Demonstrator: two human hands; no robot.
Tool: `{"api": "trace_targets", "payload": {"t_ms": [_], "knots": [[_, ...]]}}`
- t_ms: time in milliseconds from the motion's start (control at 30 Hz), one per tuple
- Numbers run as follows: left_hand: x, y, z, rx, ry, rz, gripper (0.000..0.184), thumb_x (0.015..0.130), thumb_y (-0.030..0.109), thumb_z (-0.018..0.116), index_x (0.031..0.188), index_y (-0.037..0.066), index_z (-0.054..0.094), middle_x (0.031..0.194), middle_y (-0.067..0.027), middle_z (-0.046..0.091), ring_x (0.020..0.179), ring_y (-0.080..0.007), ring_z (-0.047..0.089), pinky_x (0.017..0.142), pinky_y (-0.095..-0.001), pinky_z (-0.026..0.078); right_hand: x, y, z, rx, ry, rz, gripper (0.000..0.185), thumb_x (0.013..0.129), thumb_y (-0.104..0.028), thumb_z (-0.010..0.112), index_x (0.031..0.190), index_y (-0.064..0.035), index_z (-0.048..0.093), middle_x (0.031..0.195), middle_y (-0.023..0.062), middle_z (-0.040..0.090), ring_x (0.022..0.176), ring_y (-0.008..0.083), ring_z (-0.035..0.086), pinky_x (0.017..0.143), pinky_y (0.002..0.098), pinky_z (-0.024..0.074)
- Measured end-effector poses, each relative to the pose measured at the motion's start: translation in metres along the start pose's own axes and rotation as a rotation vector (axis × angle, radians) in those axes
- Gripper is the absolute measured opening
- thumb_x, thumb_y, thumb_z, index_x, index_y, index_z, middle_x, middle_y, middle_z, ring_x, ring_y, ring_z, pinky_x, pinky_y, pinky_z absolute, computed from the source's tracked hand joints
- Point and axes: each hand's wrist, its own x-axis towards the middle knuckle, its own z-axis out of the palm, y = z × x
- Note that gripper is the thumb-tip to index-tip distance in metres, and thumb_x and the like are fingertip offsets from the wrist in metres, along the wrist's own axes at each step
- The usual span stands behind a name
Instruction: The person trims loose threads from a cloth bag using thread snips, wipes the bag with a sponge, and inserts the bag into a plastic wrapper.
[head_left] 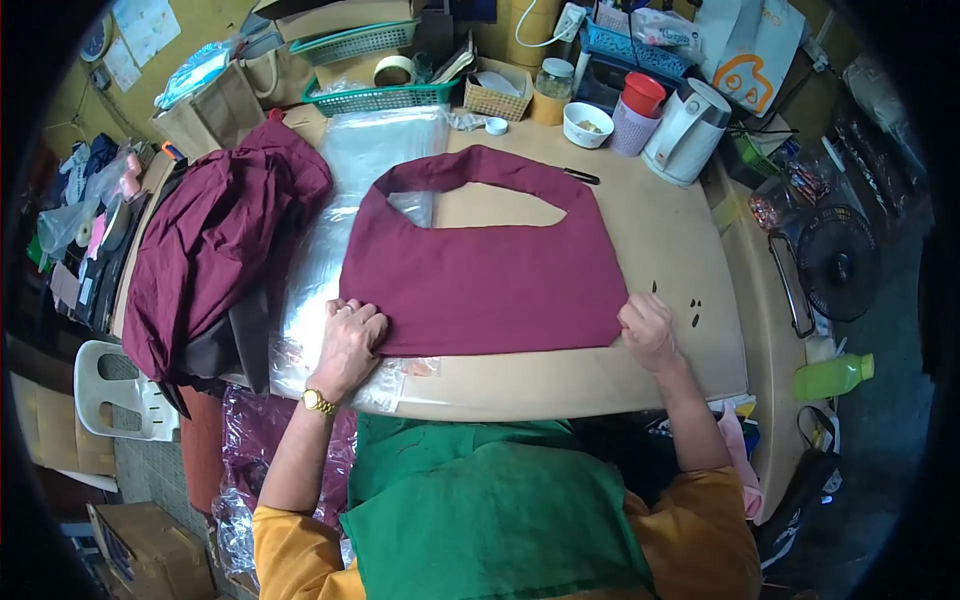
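A maroon cloth shoulder bag (490, 285) lies flat on the table, its wide strap arched toward the back. My left hand (352, 340) is closed on the bag's lower left corner, with a ring on a finger and a gold watch at the wrist. At the lower right corner, my right hand (648, 328) pinches the bag's edge. Clear plastic sleeves (315, 270) lie stacked beneath the bag's left side. Farther left, a heap of maroon fabric bags (225, 240) rests with dark cloth under it.
A black pen (581, 176) lies behind the strap. Along the table's back stand a green basket (385, 98), a glass jar (553, 90), a white bowl (587, 125), a red-lidded cup (640, 105) and a white kettle (687, 130). A white plastic chair (105, 395) stands at left.
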Motion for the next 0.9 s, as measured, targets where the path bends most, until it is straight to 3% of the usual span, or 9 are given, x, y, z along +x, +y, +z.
{"api": "trace_targets", "payload": {"t_ms": [133,233,267,333,400,433,533,867,900], "knots": [[-0.001,-0.006,-0.026,-0.044,-0.155,-0.088,0.022,0.063,0.005,0.069,0.080,0.011,0.056,0.081,-0.0060,0.058,0.084,-0.0290,0.056,0.086,-0.0443,0.038,-0.017,0.029,0.002,-0.114,-0.177,0.312,0.014,0.070,0.000,0.064,0.078,-0.0044,0.053,0.079,0.0130,0.054,0.079,0.0346,0.058,0.070,0.0446,0.0451],[0.011,0.020,-0.084,-0.211,-0.353,-0.174,0.038,0.066,0.017,0.076,0.100,0.010,0.061,0.106,-0.0102,0.062,0.108,-0.0325,0.057,0.097,-0.0457,0.037,0.019,0.000,-0.033,-0.095,0.081,0.482,0.008,0.081,-0.003,0.064,0.086,-0.0034,0.058,0.084,0.0140,0.058,0.083,0.0352,0.060,0.073,0.0442,0.0469],[0.017,0.035,-0.087,-0.147,-0.184,-0.188,0.050,0.070,0.025,0.077,0.115,0.011,0.058,0.123,-0.0120,0.056,0.122,-0.0333,0.050,0.104,-0.0486,0.032,0.037,-0.022,-0.032,-0.068,0.209,0.489,0.010,0.082,-0.001,0.065,0.090,-0.0023,0.060,0.086,0.0141,0.060,0.080,0.0342,0.061,0.071,0.0424,0.0479],[0.033,0.066,-0.076,-0.020,-0.070,-0.259,0.073,0.083,0.040,0.071,0.145,0.014,0.043,0.155,-0.0147,0.033,0.147,-0.0352,0.023,0.117,-0.0574,0.014,0.070,-0.070,-0.016,0.202,0.194,0.428,0.022,0.089,-0.024,0.065,0.104,-0.0074,0.064,0.105,0.0124,0.065,0.102,0.0327,0.060,0.094,0.0480,0.0412],[0.047,0.073,-0.033,0.072,-0.021,-0.292,0.073,0.088,0.043,0.065,0.150,0.017,0.037,0.158,-0.0143,0.027,0.149,-0.0358,0.016,0.117,-0.0608,0.009,0.091,-0.098,0.016,0.034,-0.038,0.287,0.047,0.092,-0.040,0.061,0.128,-0.0097,0.057,0.134,0.0165,0.055,0.129,0.0339,0.047,0.110,0.0570,0.0254],[0.048,0.064,-0.008,0.175,-0.065,-0.327,0.072,0.092,0.049,0.057,0.152,0.018,0.033,0.159,-0.0140,0.025,0.148,-0.0374,0.015,0.115,-0.0637,0.007,0.088,-0.089,0.034,0.033,-0.027,0.289,0.047,0.092,-0.040,0.061,0.128,-0.0097,0.057,0.134,0.0165,0.055,0.129,0.0339,0.047,0.110,0.0570,0.0254],[0.044,0.037,0.019,0.114,-0.046,-0.371,0.070,0.095,0.051,0.051,0.152,0.015,0.032,0.159,-0.0144,0.026,0.148,-0.0390,0.017,0.115,-0.0643,0.008,0.090,-0.058,0.065,-0.094,-0.351,0.353,0.070,0.095,-0.056,0.047,0.150,-0.0158,0.034,0.158,0.0165,0.026,0.148,0.0347,0.017,0.115,0.0658,0.0041],[-0.008,0.055,0.000,0.002,-0.168,-0.357,0.077,0.090,0.051,0.058,0.151,0.011,0.033,0.159,-0.0166,0.023,0.147,-0.0405,0.017,0.115,-0.0611,0.014,0.030,-0.071,0.033,-0.083,-0.433,0.426,0.073,0.095,-0.053,0.049,0.152,-0.0119,0.030,0.159,0.0172,0.021,0.148,0.0366,0.017,0.115,0.0636,0.0086],[-0.012,0.063,-0.010,0.035,-0.135,-0.339,0.072,0.088,0.045,0.064,0.145,0.008,0.042,0.154,-0.0187,0.033,0.143,-0.0394,0.030,0.115,-0.0540,0.024,0.024,-0.075,0.027,-0.066,-0.497,0.460,0.074,0.095,-0.053,0.050,0.152,-0.0102,0.030,0.159,0.0175,0.023,0.147,0.0361,0.019,0.115,0.0635,0.0101]]}}
